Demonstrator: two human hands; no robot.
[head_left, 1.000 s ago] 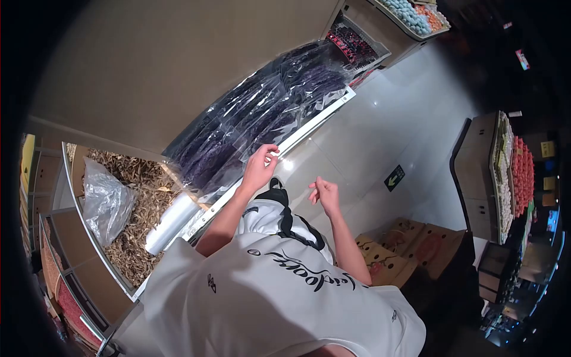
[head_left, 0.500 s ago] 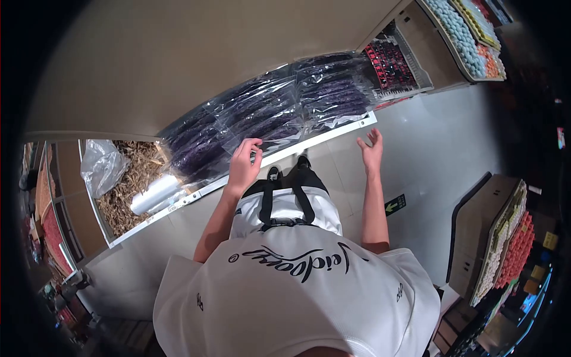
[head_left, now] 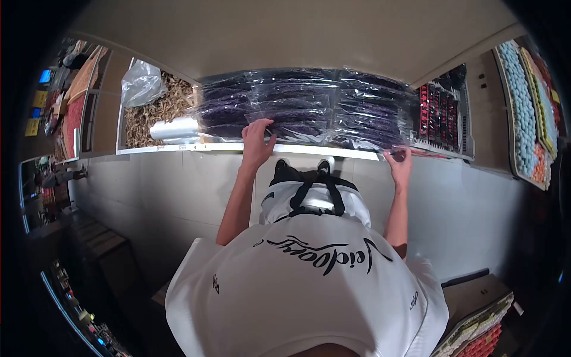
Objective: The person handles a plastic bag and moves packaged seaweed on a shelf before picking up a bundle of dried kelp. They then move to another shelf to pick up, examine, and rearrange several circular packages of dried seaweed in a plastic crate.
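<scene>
Clear plastic packets point(head_left: 294, 110) with dark purple contents lie in rows in a white-edged drawer. At their near edge is my left hand point(head_left: 257, 141), its fingers bent over the plastic and its thumb apart from them; no firm hold shows. Farther right, my right hand point(head_left: 400, 166) has thumb and fingers curled at the near corner of the right-hand packets point(head_left: 369, 113), with a bit of clear film between them. Both hands are just above the white front rim point(head_left: 315, 150).
Left of the packets are brown dried strips point(head_left: 172, 107), a crumpled clear bag point(head_left: 143, 83) and a plastic roll point(head_left: 173, 129). A tray of red and black packs point(head_left: 439, 116) stands to the right. A large beige panel point(head_left: 297, 35) overhangs the drawer's back.
The view has turned, so the drawer now lies level across it. Both hands have come to the packets' near edge; my right hand was in the air with fingers spread and has closed on the film.
</scene>
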